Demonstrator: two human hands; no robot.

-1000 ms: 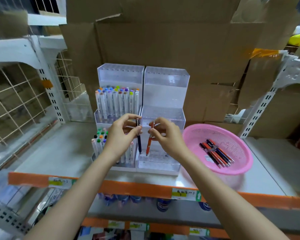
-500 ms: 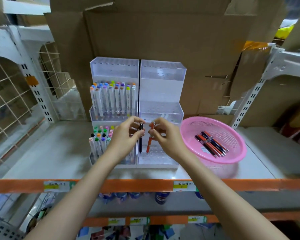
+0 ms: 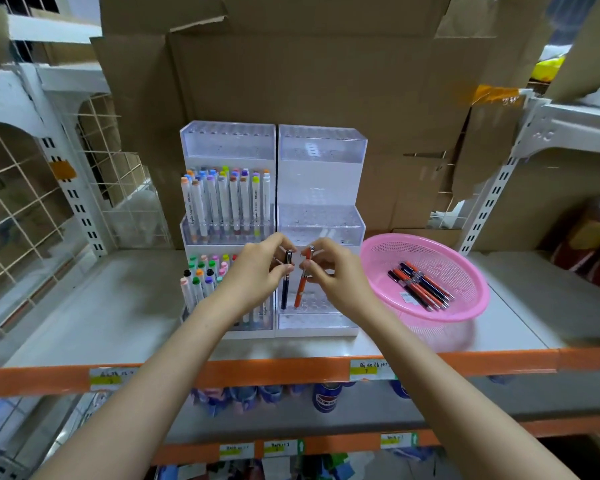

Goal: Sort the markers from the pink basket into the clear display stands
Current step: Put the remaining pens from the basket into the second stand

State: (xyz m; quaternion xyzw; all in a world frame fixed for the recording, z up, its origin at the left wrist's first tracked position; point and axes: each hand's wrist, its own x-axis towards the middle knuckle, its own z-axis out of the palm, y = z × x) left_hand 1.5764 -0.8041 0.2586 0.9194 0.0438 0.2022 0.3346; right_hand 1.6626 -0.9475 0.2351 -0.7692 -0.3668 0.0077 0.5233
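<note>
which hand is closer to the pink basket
Right. The right hand pinches an orange pen just left of the pink basket; the left hand holds a dark pen farther left, in front of the marker-filled stand.

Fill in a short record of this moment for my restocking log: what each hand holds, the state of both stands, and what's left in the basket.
left hand: pinches a dark marker, upright
right hand: pinches an orange marker, slightly tilted
marker tips: side by side, down at the lowest tier of the right stand
left stand: lower two tiers hold capped markers
pink basket: right of the stands, several dark and orange markers inside
</note>
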